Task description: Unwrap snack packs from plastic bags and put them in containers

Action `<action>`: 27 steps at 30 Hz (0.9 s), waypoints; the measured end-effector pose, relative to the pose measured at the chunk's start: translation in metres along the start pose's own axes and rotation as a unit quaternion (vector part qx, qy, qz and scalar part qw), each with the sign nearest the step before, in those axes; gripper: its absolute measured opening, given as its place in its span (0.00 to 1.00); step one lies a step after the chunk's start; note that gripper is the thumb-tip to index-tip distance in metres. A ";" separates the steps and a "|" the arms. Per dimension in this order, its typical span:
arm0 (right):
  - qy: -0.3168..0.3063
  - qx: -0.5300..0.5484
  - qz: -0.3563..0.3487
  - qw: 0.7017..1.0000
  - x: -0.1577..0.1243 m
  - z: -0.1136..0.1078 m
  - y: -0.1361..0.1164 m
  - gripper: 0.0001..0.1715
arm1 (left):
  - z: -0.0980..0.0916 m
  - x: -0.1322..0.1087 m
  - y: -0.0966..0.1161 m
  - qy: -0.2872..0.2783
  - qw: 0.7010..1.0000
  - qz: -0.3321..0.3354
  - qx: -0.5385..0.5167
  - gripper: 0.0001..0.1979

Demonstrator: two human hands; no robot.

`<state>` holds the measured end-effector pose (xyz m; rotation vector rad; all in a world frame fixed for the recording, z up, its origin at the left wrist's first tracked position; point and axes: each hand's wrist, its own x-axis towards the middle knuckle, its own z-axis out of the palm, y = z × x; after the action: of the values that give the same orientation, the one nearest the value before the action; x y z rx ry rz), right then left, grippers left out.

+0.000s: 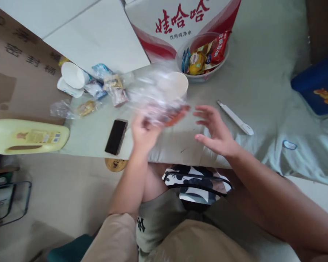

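A crumpled clear plastic bag (150, 89), smeared by motion, is gripped in my left hand (146, 131) above the cloth. Something reddish-brown (176, 115) shows at the bag's lower right side; whether it lies inside the bag I cannot tell. Behind the bag stands a white paper cup (180, 85), partly covered by the plastic. To the right, my right hand (214, 133) hovers with fingers spread and thumb apart, holding nothing. A white utility knife (235, 118) lies on the cloth just beyond it.
A clear bowl of wrapped snacks (205, 74) stands before a white-and-red carton (177, 22). On the left are a phone (116, 137), loose wrapped packets (113, 87), tipped paper cups (73, 76) and a yellow jug (27, 136). A blue container (319, 87) sits at right.
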<state>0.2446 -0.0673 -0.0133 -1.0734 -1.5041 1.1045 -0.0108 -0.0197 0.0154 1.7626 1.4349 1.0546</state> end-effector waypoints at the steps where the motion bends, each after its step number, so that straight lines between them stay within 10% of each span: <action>1: -0.001 -0.005 -0.015 1.000 0.000 -0.003 -0.002 0.42 | 0.018 -0.011 0.004 -0.014 0.999 0.049 0.010 0.27; 6: -0.068 -0.109 -0.016 0.992 -0.004 -0.020 -0.009 0.17 | 0.059 -0.032 -0.007 -0.124 0.974 0.186 0.034 0.12; 14: -0.046 -0.189 -0.009 0.981 -0.014 -0.020 0.000 0.18 | 0.076 -0.013 -0.041 -0.202 0.950 0.177 -0.161 0.43; 19: -0.021 -0.235 0.011 0.972 -0.007 -0.012 0.008 0.17 | 0.081 -0.012 -0.034 -0.223 0.953 0.097 -0.182 0.38; 27: 0.099 -0.297 0.036 0.949 -0.010 0.004 0.035 0.48 | 0.084 -0.015 -0.019 -0.177 0.963 0.121 -0.161 0.30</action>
<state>0.2466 -0.0699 -0.0495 -1.6046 -1.6848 0.5646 0.0520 -0.0286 -0.0441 1.7996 0.7970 0.9673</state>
